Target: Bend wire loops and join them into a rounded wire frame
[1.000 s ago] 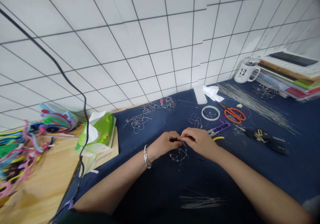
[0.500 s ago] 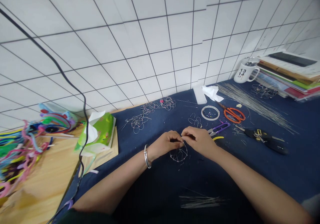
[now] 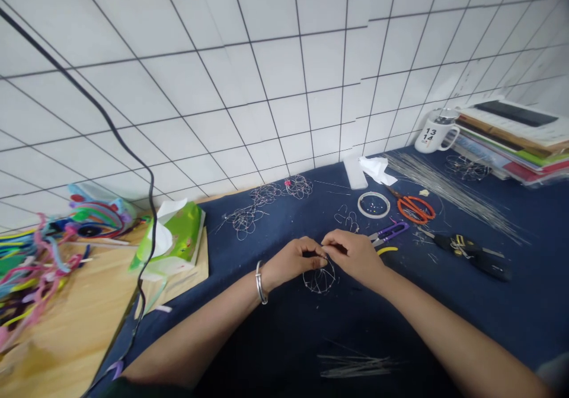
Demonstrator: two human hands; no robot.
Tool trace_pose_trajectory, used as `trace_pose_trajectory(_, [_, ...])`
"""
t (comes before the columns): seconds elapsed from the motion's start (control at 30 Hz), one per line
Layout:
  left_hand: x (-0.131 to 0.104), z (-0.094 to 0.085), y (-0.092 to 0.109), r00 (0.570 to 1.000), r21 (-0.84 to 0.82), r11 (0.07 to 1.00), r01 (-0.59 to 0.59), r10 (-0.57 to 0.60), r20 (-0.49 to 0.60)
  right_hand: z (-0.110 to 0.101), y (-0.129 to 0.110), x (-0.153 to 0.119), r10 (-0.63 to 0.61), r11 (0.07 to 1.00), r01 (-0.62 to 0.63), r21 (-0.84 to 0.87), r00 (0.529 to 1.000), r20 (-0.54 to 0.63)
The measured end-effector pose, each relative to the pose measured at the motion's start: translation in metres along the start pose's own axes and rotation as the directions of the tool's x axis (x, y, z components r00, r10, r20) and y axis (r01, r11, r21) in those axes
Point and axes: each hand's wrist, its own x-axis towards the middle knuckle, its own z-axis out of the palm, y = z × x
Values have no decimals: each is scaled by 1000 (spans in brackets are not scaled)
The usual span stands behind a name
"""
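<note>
Between my hands is a small round wire frame [image 3: 319,279] with thin spokes and tiny beads along it. My left hand [image 3: 299,260], with a silver bangle on its wrist, pinches the top of its rim between thumb and finger. Right beside it, my right hand [image 3: 351,251] is closed in a pinch at the same upper edge. What sits between the right fingertips is too small to make out. Below the hands lies a bundle of short straight wires [image 3: 355,365] on the dark blue cloth [image 3: 267,344].
Right of my hands lie purple-handled scissors [image 3: 393,230], orange-handled scissors [image 3: 416,208], black pliers [image 3: 466,247] and a round dish of beads [image 3: 374,205]. Long wires [image 3: 453,191] and a mug [image 3: 436,131] stand farther back. Tangled wire pieces [image 3: 243,221] and a tissue pack [image 3: 180,238] are leftward.
The view has shifted very slightly. Both hands stay together at the wire frame's rim, with only small finger movement; the frame shows a little more openly below them.
</note>
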Motion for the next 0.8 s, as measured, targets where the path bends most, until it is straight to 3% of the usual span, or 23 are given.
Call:
trace_pose_trajectory(0.53, [-2,1,3,1000,-46,999,6,-6,-4,1,-1,0,22,1000,-22,-11,999,-27])
trace_pose_trajectory(0.8, [-1,3,3,999,-226,973,51,-50,11,-8,-7,3,81,996,-82,36,996,39])
